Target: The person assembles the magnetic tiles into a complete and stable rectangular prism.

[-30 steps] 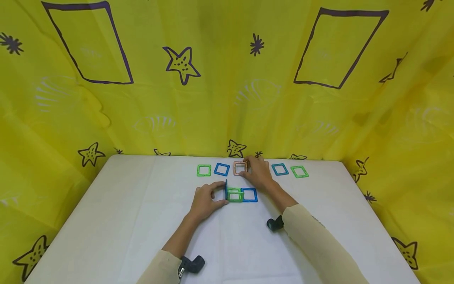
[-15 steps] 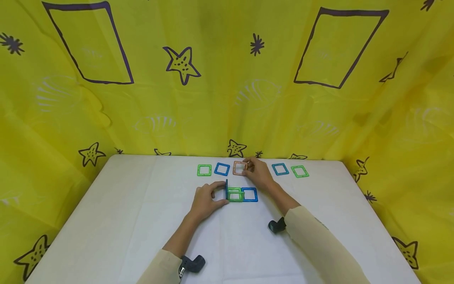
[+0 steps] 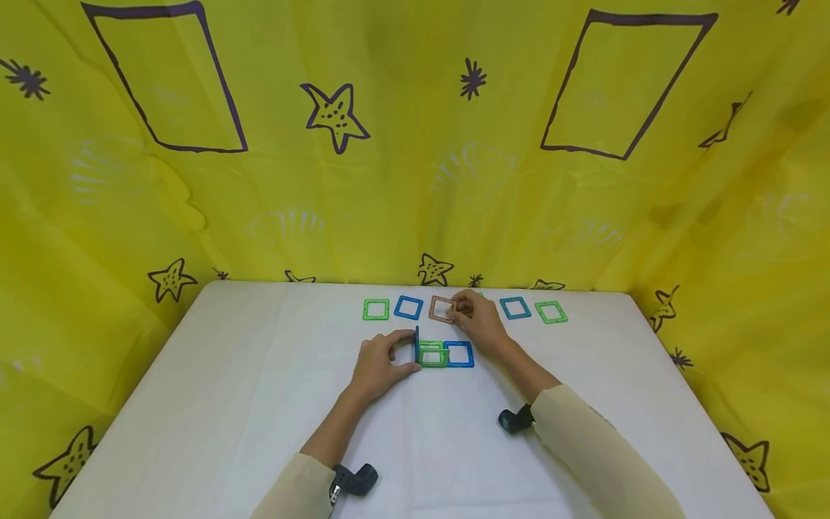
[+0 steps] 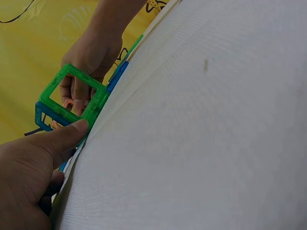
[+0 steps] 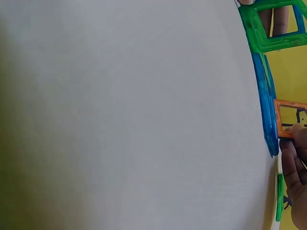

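Observation:
My left hand [image 3: 379, 366] grips an upright blue square magnetic tile [image 3: 417, 344] at the left side of a small build. In the left wrist view its thumb presses the lower corner of an upright green tile [image 4: 88, 79]. Flat on the table, a blue square tile [image 3: 471, 353] joins the build's right side. Beyond it my right hand [image 3: 478, 322] pinches an orange square tile [image 3: 433, 308] by its right edge, thumb on the near side. The right wrist view has the orange tile [image 5: 277, 120] raised on edge, partly covered by the fingers.
Along the table's far edge lie a green tile [image 3: 376, 318] and a blue tile [image 3: 408, 316] on the left, with another blue tile [image 3: 515, 317] and green tile [image 3: 551, 321] on the right. A further green tile [image 3: 480, 294] is mostly hidden behind my right hand. A yellow curtain [image 3: 389, 180] hangs behind.
My right hand has closed its fingers on the orange tile's right edge and drawn it slightly right and nearer, turning it a little. My left hand keeps its hold on the upright blue tile.

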`<state>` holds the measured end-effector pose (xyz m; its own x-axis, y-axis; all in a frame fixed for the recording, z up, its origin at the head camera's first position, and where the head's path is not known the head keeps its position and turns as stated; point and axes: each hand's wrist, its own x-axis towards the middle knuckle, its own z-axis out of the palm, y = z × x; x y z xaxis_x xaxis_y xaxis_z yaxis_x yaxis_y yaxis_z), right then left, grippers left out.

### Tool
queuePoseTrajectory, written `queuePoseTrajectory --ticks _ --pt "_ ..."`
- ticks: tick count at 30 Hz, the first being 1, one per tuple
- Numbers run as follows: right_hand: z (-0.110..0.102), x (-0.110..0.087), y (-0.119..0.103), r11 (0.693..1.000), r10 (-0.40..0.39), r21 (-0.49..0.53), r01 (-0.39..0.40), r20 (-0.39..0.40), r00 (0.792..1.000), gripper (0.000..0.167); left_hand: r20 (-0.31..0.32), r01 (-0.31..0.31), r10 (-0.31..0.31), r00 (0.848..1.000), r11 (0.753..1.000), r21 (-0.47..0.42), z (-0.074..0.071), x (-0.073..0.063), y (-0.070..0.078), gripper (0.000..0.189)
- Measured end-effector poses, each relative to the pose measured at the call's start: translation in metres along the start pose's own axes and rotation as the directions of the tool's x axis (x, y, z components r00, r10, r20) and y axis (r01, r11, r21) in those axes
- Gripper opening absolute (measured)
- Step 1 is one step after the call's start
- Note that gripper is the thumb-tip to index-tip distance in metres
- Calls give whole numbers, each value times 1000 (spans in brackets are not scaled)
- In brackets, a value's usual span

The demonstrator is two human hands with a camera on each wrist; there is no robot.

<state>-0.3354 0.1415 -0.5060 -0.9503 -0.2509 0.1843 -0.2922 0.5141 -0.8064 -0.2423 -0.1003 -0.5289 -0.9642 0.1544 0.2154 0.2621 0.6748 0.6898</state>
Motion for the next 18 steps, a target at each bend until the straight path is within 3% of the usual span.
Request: queuePoseTrajectory --ticks 18 --pt "-7 -14 -4 998 -43 39 44 -27 999 14 -1 -7 7 1000 1000 1 0 0 2 59"
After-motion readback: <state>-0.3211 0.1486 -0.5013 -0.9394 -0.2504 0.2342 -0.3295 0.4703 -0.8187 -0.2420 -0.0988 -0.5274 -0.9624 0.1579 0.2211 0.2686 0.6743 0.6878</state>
